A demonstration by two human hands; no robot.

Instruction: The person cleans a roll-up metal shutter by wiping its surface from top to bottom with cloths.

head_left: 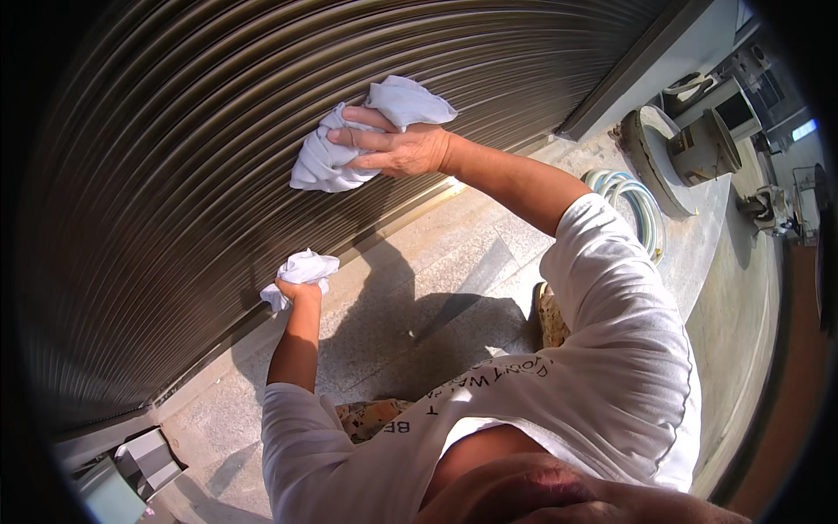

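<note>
A ribbed metal roller shutter fills the upper left of the view. My right hand presses a bunched white cloth against its slats, with the fingers spread over the cloth and part of it sticking up behind the hand. Lower down, by the bottom edge of the shutter, my left hand grips a second crumpled white cloth. The palm sides of both hands are hidden.
A coiled clear hose lies on the stone paving at the right. Beyond it a bucket stands on a round slab. A box-like metal object is at the lower left. A wall adjoins the shutter's right frame.
</note>
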